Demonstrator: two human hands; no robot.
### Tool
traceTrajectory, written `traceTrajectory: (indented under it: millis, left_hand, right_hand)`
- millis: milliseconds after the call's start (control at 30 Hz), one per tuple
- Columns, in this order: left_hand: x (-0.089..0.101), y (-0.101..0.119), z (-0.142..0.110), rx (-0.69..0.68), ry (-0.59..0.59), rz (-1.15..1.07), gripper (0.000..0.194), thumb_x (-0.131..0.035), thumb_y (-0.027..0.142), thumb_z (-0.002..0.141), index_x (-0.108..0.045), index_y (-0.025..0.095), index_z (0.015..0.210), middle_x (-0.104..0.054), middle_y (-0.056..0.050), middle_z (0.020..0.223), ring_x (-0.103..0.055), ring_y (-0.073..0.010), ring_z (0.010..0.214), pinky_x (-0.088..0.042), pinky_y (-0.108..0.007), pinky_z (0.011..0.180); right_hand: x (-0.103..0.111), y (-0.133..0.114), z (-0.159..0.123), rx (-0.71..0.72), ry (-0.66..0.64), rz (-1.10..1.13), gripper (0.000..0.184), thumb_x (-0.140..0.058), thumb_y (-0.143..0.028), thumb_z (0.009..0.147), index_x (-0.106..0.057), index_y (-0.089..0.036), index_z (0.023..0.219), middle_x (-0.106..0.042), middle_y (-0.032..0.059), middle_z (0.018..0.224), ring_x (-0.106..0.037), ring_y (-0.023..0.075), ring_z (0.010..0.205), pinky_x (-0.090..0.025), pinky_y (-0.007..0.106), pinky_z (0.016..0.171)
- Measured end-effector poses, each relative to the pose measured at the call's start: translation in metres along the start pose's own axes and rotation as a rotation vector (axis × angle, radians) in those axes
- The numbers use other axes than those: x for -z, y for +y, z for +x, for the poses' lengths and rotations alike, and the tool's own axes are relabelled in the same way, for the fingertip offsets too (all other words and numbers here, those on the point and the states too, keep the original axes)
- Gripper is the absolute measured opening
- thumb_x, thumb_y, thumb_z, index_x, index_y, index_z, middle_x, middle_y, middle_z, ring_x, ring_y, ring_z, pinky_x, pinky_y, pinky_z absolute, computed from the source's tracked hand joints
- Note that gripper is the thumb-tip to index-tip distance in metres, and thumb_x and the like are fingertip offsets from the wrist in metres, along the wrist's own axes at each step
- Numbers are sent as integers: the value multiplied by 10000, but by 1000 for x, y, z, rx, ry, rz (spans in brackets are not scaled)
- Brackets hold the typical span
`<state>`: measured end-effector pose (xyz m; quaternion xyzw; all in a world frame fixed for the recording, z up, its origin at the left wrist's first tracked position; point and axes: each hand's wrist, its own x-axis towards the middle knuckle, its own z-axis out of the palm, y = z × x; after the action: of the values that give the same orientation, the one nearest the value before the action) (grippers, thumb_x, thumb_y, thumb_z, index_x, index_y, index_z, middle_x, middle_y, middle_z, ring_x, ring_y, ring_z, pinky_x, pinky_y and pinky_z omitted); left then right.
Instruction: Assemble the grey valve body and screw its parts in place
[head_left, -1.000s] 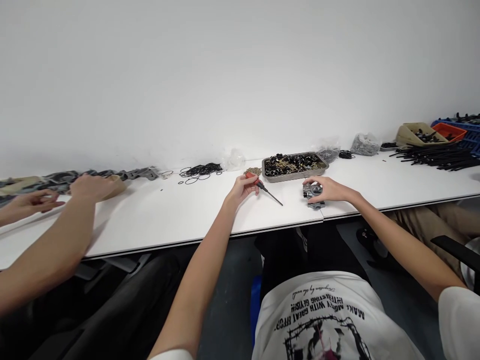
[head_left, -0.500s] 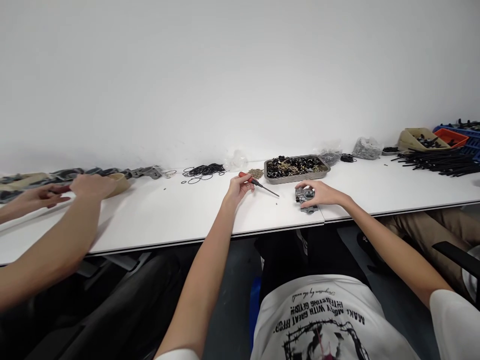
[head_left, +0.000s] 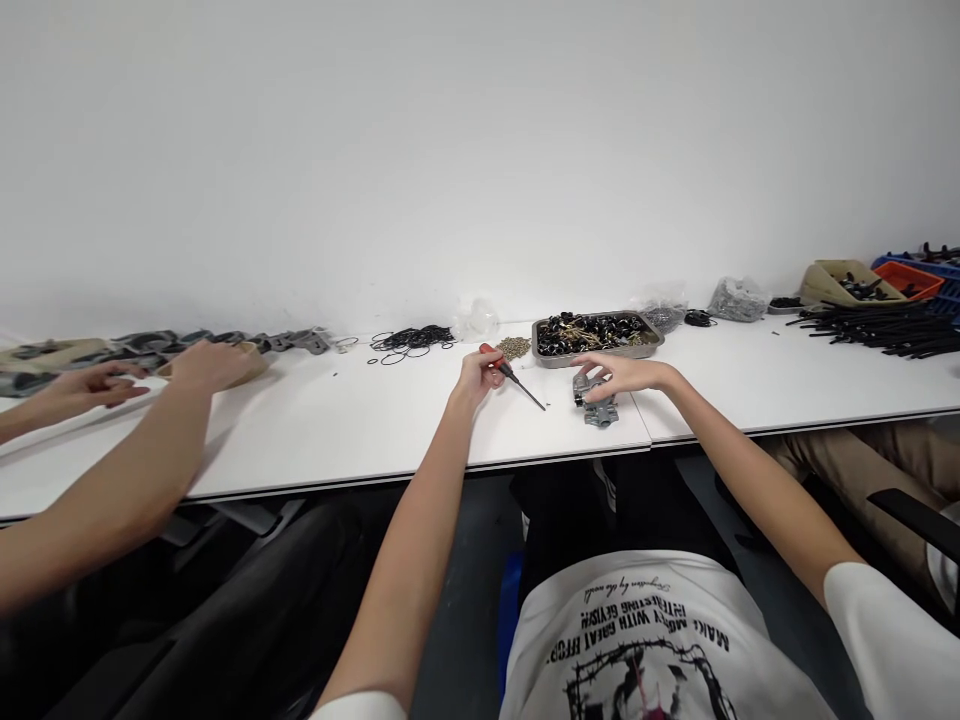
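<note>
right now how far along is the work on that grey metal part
Done: nothing the picture can confirm. In hand: the left hand holds a red-handled screwdriver, its tip on the table; the right hand rests on the grey metal part. Left: the tip is not yet on the part.

The right hand [head_left: 626,374] covers most of the grey metal part [head_left: 595,404], so its top is hidden. The tray [head_left: 550,358] at 12 o'clock of it holds dark pieces too small to identify. The blue crate [head_left: 946,282] is cut by the right edge.
</note>
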<state>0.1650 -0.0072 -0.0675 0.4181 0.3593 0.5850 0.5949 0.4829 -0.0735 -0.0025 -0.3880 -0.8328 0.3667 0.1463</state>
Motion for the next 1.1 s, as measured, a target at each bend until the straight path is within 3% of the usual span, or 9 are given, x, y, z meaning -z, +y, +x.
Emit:
traceTrajectory:
  millis: [100,200,300,400,533,667,800,1100]
  left_hand:
    - [-2,-2,1,-25,46,12,159,-687,146,695,-551,158,612,-624,-74,566,-389,-62,340,-284,-221,327]
    - [-2,-3,0,-46,99,-4,158,-673,136,694,-531,165,632,-616,-60,566,-389,-61,345,-292,-211,331]
    - [-3,-2,0,-42,112,-31,179,-672,123,702,-510,173,643,-610,-53,573,-424,-70,364,-309,-206,342]
    - [-4,-2,-1,-53,108,-74,198,-668,107,734,-500,178,656,-611,-47,585,-462,-84,387,-357,-215,365]
    - [-10,-3,-3,-87,103,-109,251,-671,71,782,-484,182,657,-601,-27,588,-548,-117,436,-460,-236,426]
    - [-16,-4,-6,-88,105,-121,232,-671,64,852,-536,154,687,-642,-39,624,-641,-145,506,-568,-262,524]
    - [-21,-6,-8,-81,90,-111,199,-700,76,879,-585,137,728,-678,-49,652,-710,-170,580,-644,-296,635]
    - [-21,-9,-7,-98,60,-124,180,-749,108,889,-611,120,774,-710,-57,707,-743,-186,624,-672,-326,677]
  right_hand:
    - [6,8,13,-31,110,196,589,-703,-560,931,-618,-253,1427,-648,138,1429,-711,255,1155,-606,321,882]
    - [-5,23,32,-92,293,423,391,-624,-483,1002,-696,-202,1264,-707,149,1320,-752,213,977,-614,292,764]
    - [-25,42,50,-167,490,579,213,-643,-334,993,-742,-166,1077,-761,149,1182,-749,192,876,-609,284,725]
    - [-41,56,59,-159,605,554,79,-734,-209,907,-768,-152,951,-793,114,1013,-732,182,856,-607,291,785]
    - [-44,63,59,-99,577,481,89,-827,-136,797,-803,-151,882,-804,82,956,-733,174,877,-599,292,842]
    - [-40,64,58,-122,487,536,200,-917,-167,708,-831,-153,888,-817,96,977,-755,203,893,-618,303,821]
    - [-41,67,61,-133,483,581,294,-973,-198,634,-841,-157,894,-822,104,960,-764,214,861,-626,305,788]
    - [-44,74,64,-3,526,567,284,-951,-233,643,-848,-170,900,-820,86,920,-760,208,876,-602,295,789]
